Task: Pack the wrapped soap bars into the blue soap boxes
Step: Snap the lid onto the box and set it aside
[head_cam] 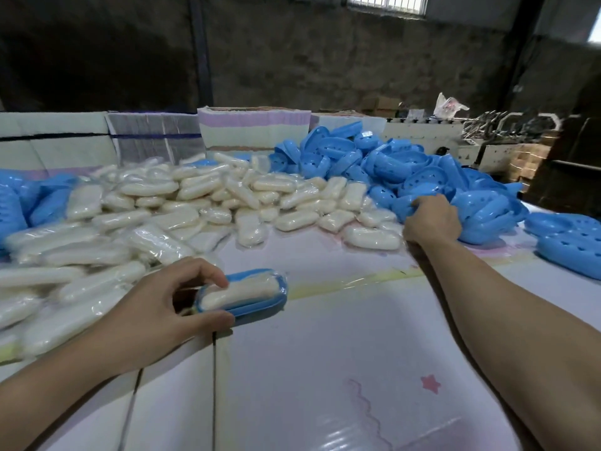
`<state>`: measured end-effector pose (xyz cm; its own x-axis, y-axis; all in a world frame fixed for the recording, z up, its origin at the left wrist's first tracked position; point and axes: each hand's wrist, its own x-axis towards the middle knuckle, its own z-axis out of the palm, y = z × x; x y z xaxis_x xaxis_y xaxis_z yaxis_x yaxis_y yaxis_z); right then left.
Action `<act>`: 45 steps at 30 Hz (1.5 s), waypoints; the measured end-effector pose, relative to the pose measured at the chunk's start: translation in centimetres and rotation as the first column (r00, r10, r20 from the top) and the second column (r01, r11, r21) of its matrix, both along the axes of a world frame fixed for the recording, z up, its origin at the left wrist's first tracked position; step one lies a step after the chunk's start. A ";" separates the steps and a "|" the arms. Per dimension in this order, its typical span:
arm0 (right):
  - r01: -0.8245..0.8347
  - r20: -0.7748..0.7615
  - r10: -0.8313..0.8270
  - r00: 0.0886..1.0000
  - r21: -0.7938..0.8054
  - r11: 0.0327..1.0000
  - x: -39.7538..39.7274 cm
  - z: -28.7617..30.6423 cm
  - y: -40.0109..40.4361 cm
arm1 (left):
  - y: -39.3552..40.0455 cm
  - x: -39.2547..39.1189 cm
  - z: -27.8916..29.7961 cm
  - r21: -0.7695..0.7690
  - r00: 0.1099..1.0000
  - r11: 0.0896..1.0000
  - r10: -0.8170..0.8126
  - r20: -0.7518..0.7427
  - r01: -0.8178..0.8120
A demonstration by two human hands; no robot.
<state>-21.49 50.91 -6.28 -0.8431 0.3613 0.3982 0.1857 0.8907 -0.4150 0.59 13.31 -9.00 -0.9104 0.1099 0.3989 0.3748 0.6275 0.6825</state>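
Note:
My left hand [156, 307] grips a blue soap box [260, 307] near the table's middle, thumb on its near side and fingers on its far side. A white wrapped soap bar [240, 292] lies inside that box. My right hand [431, 219] reaches far right into the heap of blue soap boxes [406, 164], its fingers curled on a blue box [406, 206] at the heap's near edge. A big pile of wrapped soap bars [195, 203] spreads across the left and middle of the table.
More blue boxes lie at the far left [19, 203] and at the right edge [572, 245]. Stacked flat cartons [253, 128] line the table's back. The table has a pale printed sheet [325, 369] over it. Machinery [507, 125] stands back right.

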 end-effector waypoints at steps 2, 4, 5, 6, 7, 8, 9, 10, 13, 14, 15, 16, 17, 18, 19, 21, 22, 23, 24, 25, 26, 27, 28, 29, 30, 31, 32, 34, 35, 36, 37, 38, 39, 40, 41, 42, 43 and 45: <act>-0.056 -0.074 0.058 0.996 0.024 0.998 0.2 0.5 -1.0 | -0.1 -0.1 -0.2 0.011 1.000 1.000 0.011 0.009 -0.011; -0.157 -0.166 0.160 0.973 0.030 0.987 0.7 1.1 -2.4 | -0.3 -0.3 -0.6 0.028 1.000 1.000 0.010 0.018 -0.011; -0.216 -0.204 0.217 0.955 0.026 0.976 1.1 1.4 -3.2 | -0.3 -0.4 -0.7 0.032 1.000 0.999 0.011 0.026 -0.012; -0.276 -0.234 0.271 0.934 0.012 0.961 1.4 1.7 -4.2 | -0.3 -0.4 -0.7 0.035 0.999 0.999 0.012 0.036 -0.013; -0.341 -0.260 0.324 0.910 -0.022 0.940 1.9 1.9 -5.2 | -0.3 -0.4 -0.6 0.038 0.999 0.999 0.010 0.041 -0.012; -0.420 -0.285 0.385 0.878 -0.074 0.904 2.5 2.1 -6.1 | -0.2 -0.4 -0.6 0.041 0.999 0.999 0.009 0.042 -0.011; -0.516 -0.313 0.456 0.833 -0.143 0.845 3.2 2.4 -7.0 | 0.0 -0.3 -0.4 0.046 0.999 0.999 0.009 0.040 -0.010; -0.617 -0.342 0.531 0.775 -0.229 0.753 4.0 2.7 -7.9 | 0.1 -0.2 -0.2 0.054 0.999 0.998 0.008 0.041 -0.010; -0.770 -0.395 0.696 0.600 -0.523 0.366 6.8 3.8 -10.9 | 0.6 0.2 0.3 0.112 0.998 0.994 -0.014 0.064 0.007; -0.743 -0.394 0.719 0.573 -0.619 0.253 7.7 4.2 -12.0 | 0.6 0.2 0.3 0.116 0.998 0.993 -0.009 0.067 0.002; -0.692 -0.380 0.736 0.559 -0.704 0.162 8.4 4.6 -13.0 | 0.6 0.2 0.3 0.117 0.998 0.993 0.005 0.070 -0.013; -0.628 -0.356 0.758 0.546 -0.773 0.089 9.2 5.0 -14.0 | 0.6 0.2 0.2 0.128 0.997 0.991 0.023 0.076 -0.033; -0.566 -0.329 0.790 0.518 -0.824 0.027 9.9 5.2 -14.8 | 0.6 0.1 0.2 0.149 0.995 0.987 0.039 0.088 -0.052; -0.515 -0.305 0.828 0.470 -0.857 -0.024 10.6 5.2 -15.5 | 0.5 0.0 0.2 0.168 0.994 0.984 0.048 0.101 -0.065; -0.487 -0.286 0.862 0.418 -0.872 -0.053 11.4 5.0 -16.1 | 0.5 -0.1 0.3 0.180 0.993 0.981 0.050 0.106 -0.069; -0.543 -0.225 0.887 0.404 -0.839 0.034 12.8 3.7 -17.0 | 0.4 -0.1 0.3 0.182 0.994 0.981 0.051 0.097 -0.068; -0.599 -0.193 0.875 0.444 -0.790 0.130 13.4 3.1 -17.3 | 0.4 -0.1 0.3 0.170 0.994 0.982 0.061 0.089 -0.076; -0.639 -0.174 0.851 0.495 -0.737 0.221 13.9 2.7 -17.5 | 0.3 -0.1 0.2 0.153 0.994 0.985 0.070 0.079 -0.082; -0.661 -0.171 0.823 0.542 -0.692 0.291 14.0 2.4 -17.7 | 0.3 -0.1 0.2 0.134 0.995 0.988 0.073 0.069 -0.082; -0.681 -0.184 0.796 0.576 -0.647 0.343 14.0 2.2 -17.7 | 0.3 -0.1 0.2 0.124 0.995 0.989 0.073 0.064 -0.081; -0.705 -0.192 0.778 0.599 -0.586 0.399 13.9 2.1 -17.7 | 0.2 -0.1 0.2 0.126 0.995 0.989 0.073 0.063 -0.081; -0.726 -0.177 0.769 0.614 -0.509 0.463 13.7 2.0 -17.7 | 0.2 -0.1 0.2 0.132 0.996 0.988 0.072 0.059 -0.080; -0.735 -0.128 0.765 0.631 -0.415 0.537 13.6 1.8 -17.7 | 0.3 0.0 0.3 0.131 0.996 0.988 0.071 0.056 -0.078; -0.735 -0.059 0.759 0.648 -0.309 0.603 13.5 1.5 -17.7 | 0.3 0.1 0.3 0.122 0.996 0.990 0.069 0.057 -0.075; -0.739 0.002 0.759 0.651 -0.230 0.634 13.6 1.2 -17.9 | 0.3 0.1 0.3 0.112 0.996 0.991 0.068 0.060 -0.074; -0.753 0.037 0.775 0.631 -0.211 0.623 13.7 0.8 -18.1 | 0.4 0.1 0.3 0.104 0.996 0.992 0.069 0.062 -0.075; -0.774 0.047 0.804 0.592 -0.246 0.584 13.9 0.6 -18.4 | 0.3 0.1 0.3 0.099 0.995 0.992 0.071 0.063 -0.077; -0.815 0.004 0.871 0.492 -0.351 0.462 14.4 0.4 -18.8 | 0.3 0.1 0.4 0.105 0.995 0.992 0.066 0.072 -0.073; -0.837 -0.014 0.902 0.431 -0.379 0.394 14.5 0.6 -18.8 | 0.3 0.1 0.4 0.116 0.995 0.991 0.063 0.077 -0.071; -0.858 -0.016 0.934 0.357 -0.401 0.321 14.5 0.9 -18.6 | 0.2 0.2 0.5 0.124 0.995 0.990 0.061 0.077 -0.071; -0.873 -0.001 0.963 0.268 -0.423 0.242 14.4 1.3 -18.2 | 0.3 0.1 0.5 0.125 0.995 0.989 0.064 0.073 -0.073; -0.879 0.033 0.984 0.176 -0.444 0.172 14.3 1.7 -17.5 | 0.2 0.1 0.6 0.122 0.995 0.989 0.070 0.069 -0.078; -0.887 0.073 0.994 0.086 -0.449 0.110 14.3 2.0 -16.8 | 0.2 0.1 0.6 0.120 0.995 0.989 0.074 0.068 -0.081; -0.902 0.112 0.994 0.020 -0.426 0.066 14.2 2.1 -16.2 | 0.2 0.1 0.6 0.117 0.995 0.990 0.074 0.069 -0.082; -0.923 0.135 0.991 -0.014 -0.383 0.039 14.0 2.2 -15.7 | 0.2 0.1 0.6 0.112 0.995 0.990 0.073 0.069 -0.080; -0.938 0.132 0.991 -0.016 -0.344 0.031 13.9 2.0 -15.4 | 0.2 0.1 0.6 0.109 0.995 0.991 0.070 0.070 -0.078; -0.946 0.105 0.994 0.007 -0.321 0.040 13.8 1.9 -15.4 | 0.2 0.1 0.7 0.113 0.995 0.991 0.065 0.071 -0.072; -0.955 0.040 0.996 0.078 -0.285 0.087 13.8 1.5 -15.9 | 0.1 0.2 0.8 0.131 0.996 0.990 0.049 0.077 -0.059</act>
